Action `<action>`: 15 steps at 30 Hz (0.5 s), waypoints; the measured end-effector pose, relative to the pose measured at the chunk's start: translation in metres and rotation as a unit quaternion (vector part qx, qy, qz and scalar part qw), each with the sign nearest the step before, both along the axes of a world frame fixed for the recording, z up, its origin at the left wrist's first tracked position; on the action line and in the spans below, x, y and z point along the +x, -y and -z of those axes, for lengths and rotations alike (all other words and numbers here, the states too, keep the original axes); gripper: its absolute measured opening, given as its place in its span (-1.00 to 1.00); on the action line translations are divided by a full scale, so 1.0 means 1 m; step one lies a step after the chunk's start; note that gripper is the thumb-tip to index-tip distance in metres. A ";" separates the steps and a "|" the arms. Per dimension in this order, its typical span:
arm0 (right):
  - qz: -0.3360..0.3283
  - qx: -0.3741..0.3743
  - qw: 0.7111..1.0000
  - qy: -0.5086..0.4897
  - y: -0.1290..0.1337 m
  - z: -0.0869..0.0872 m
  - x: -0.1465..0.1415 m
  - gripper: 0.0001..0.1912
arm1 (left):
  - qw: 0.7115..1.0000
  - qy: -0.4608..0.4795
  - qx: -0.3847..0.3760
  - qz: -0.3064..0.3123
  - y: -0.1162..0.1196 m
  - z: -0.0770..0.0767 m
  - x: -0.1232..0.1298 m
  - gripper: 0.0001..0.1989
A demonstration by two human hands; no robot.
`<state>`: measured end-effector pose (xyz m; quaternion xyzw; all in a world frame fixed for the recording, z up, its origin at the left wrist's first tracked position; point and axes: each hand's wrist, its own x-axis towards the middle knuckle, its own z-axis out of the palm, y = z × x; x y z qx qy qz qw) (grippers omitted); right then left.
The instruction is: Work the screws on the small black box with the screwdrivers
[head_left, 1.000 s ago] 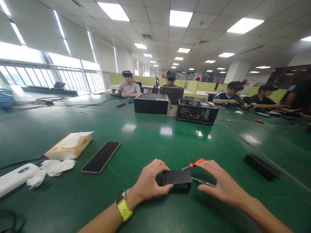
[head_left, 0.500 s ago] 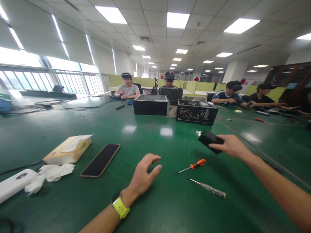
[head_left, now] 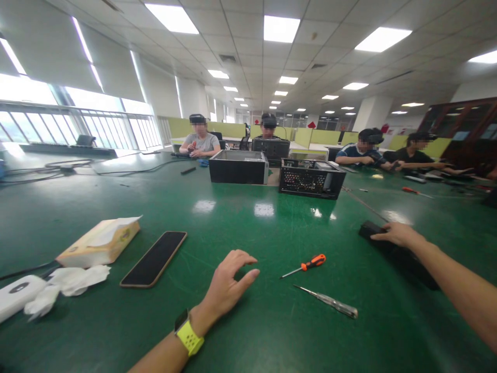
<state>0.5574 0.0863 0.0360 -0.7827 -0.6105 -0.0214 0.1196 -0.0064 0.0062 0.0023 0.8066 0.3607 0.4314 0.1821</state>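
Note:
My left hand rests over the green table, fingers curved and apart, with nothing in it. A yellow-green watch strap circles that wrist. Over on the right, my right hand is closed around a black box-shaped object, whose exact kind I cannot make out. Under the forearm lies a dark item, partly hidden, and I cannot tell where it and the held object part. Between my hands are an orange-and-black screwdriver and a clear-handled screwdriver.
To the left lie a phone, a tissue pack, crumpled tissues and a white device. Farther back stand a black computer case and an opened case. Several people sit around the table; cables run at left.
My right hand has carried the black box-shaped object rightward and down, from above the table to beside the dark item. My left hand has hardly moved. The view has shifted slightly.

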 end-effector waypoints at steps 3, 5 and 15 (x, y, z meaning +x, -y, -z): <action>0.005 -0.032 0.999 -0.027 0.002 0.002 0.006 -0.49 | 1.000 0.002 0.001 0.004 0.001 -0.001 0.001 -0.76; 0.010 -0.038 0.999 -0.032 0.005 0.001 0.007 -0.46 | 1.000 0.001 0.001 0.004 0.002 -0.001 0.002 -0.76; 0.022 0.023 0.999 -0.005 0.006 -0.005 -0.007 -0.47 | 1.000 -0.008 -0.003 0.009 0.000 0.003 0.003 -0.80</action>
